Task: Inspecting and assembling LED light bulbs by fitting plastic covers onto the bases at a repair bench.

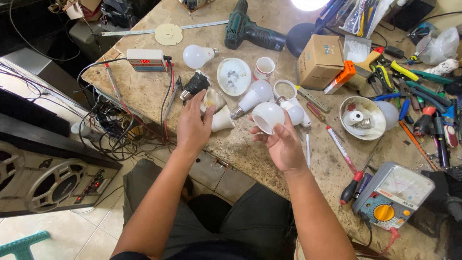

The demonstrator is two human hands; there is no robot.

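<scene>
I see a round white bulb cover (267, 117). It is hollow like a little cup, and its open side tips down and left. Beside it, a white cone-shaped bulb base (222, 120) lies on its side on the stone table.

1. The left hand (193, 126) covers part of a pale bulb piece (212, 100) near the workbench's (144, 91) front edge; how the fingers grip it cannot be told.
2. The right hand (284, 144) hides the underside of the white bulb dome (267, 117).
3. The lit lamp (308, 4) at the far edge is cut off by the top of the picture.
4. The speaker cabinet (43, 178) is cut off at the left.
5. The meter's (392, 195) dial markings are too small to tell.
6. The tool pile (423, 96) at the right edge overlaps, hiding its lower pieces.
</scene>
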